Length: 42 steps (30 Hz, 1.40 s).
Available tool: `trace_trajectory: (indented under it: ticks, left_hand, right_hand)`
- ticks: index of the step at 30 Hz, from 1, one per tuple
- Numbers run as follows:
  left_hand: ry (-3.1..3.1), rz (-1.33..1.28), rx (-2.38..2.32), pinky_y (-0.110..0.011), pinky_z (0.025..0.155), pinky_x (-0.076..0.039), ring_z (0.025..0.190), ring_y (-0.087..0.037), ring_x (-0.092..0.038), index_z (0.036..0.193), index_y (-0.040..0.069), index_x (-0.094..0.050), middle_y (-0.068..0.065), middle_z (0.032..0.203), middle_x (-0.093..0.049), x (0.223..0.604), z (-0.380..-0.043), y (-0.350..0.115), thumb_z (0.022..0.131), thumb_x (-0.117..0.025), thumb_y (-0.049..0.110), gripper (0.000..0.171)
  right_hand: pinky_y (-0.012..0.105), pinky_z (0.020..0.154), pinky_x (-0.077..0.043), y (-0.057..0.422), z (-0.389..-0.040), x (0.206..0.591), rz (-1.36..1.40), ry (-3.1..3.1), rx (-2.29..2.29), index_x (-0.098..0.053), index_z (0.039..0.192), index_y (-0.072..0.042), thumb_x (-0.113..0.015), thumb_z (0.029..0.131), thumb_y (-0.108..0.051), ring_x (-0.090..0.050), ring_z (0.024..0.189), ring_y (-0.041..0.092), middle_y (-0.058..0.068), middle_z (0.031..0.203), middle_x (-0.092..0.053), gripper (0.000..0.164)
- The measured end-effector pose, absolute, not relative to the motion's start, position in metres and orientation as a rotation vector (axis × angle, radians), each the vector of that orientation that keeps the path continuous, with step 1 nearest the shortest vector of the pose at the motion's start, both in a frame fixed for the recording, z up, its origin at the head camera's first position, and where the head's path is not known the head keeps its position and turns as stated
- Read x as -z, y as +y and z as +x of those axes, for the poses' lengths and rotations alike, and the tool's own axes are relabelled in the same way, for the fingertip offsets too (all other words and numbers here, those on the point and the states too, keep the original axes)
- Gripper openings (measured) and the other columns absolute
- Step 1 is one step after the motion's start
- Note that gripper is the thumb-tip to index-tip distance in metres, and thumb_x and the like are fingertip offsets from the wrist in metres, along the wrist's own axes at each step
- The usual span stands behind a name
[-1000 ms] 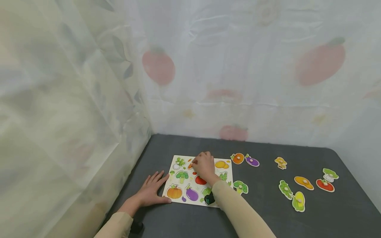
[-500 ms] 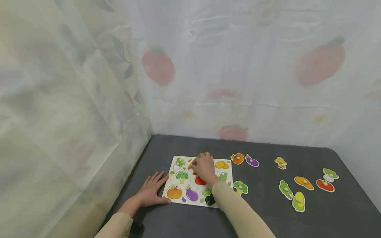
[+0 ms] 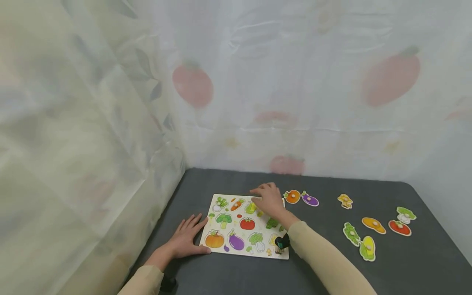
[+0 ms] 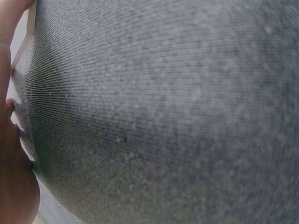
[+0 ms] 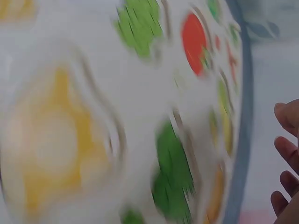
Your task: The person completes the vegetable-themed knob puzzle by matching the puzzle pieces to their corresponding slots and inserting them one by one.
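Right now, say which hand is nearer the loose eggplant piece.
The right hand: over the far edge of the board, left of the eggplant piece. The left hand: farther, at the board's left edge.

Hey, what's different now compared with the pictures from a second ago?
The right hand let go of the carrot, which lies on the board, and moved right with its fingers spread. The left hand stayed at the board's left edge, and the loose pieces farther right stayed put.
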<state>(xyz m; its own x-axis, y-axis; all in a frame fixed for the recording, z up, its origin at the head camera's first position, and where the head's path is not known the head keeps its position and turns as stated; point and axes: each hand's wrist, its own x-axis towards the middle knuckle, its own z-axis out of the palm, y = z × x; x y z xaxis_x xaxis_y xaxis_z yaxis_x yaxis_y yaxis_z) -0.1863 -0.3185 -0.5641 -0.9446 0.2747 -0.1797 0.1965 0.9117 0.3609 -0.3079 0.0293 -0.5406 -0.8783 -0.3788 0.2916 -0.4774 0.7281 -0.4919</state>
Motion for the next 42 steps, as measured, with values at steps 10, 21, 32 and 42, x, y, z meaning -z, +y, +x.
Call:
trace_trajectory:
  ticks: [10, 21, 32, 42]
  left_hand:
    - [2.853, 0.386, -0.495, -0.064, 0.12, -0.005, 0.155, -0.04, -0.012, 0.163, 0.024, -0.031, -0.012, 0.168, -0.022, 0.564, -0.192, -0.321, 0.072, -0.07, 0.084, 0.117]
    - [2.854, 0.405, -0.491, -0.064, 0.12, -0.005, 0.155, -0.041, -0.011, 0.164, 0.023, -0.03, -0.012, 0.169, -0.02, 0.565, -0.196, -0.323, 0.073, -0.068, 0.084, 0.116]
    - [2.859, 0.42, -0.5, -0.067, 0.119, -0.005, 0.154, -0.043, -0.011, 0.164, 0.023, -0.029, -0.013, 0.169, -0.019, 0.566, -0.197, -0.326, 0.074, -0.069, 0.082, 0.114]
    - [2.86, 0.423, -0.518, -0.067, 0.119, -0.004, 0.154, -0.044, -0.01, 0.164, 0.022, -0.029, -0.013, 0.169, -0.019, 0.568, -0.196, -0.327, 0.075, -0.07, 0.08, 0.113]
  right_hand:
    - [0.065, 0.107, -0.033, 0.099, -0.313, 0.517, 0.643, -2.707, -0.916, -0.073, 0.13, -0.017, -0.073, 0.097, -0.027, -0.043, 0.13, 0.039, 0.011, 0.13, -0.063, 0.034]
    - [0.069, 0.107, -0.029, 0.186, -0.306, 0.501, 0.538, -2.739, -0.814, -0.072, 0.13, -0.013, -0.073, 0.097, -0.025, -0.041, 0.131, 0.045, 0.016, 0.132, -0.062, 0.035]
    - [0.073, 0.1, -0.028, 0.279, -0.264, 0.495, 0.498, -2.694, -0.687, -0.075, 0.124, -0.008, -0.073, 0.096, -0.017, -0.041, 0.125, 0.052, 0.019, 0.122, -0.065, 0.03]
    - [0.075, 0.091, -0.031, 0.319, -0.23, 0.514, 0.468, -2.704, -0.637, -0.077, 0.117, -0.006, -0.079, 0.09, -0.016, -0.044, 0.119, 0.055, 0.022, 0.117, -0.066, 0.029]
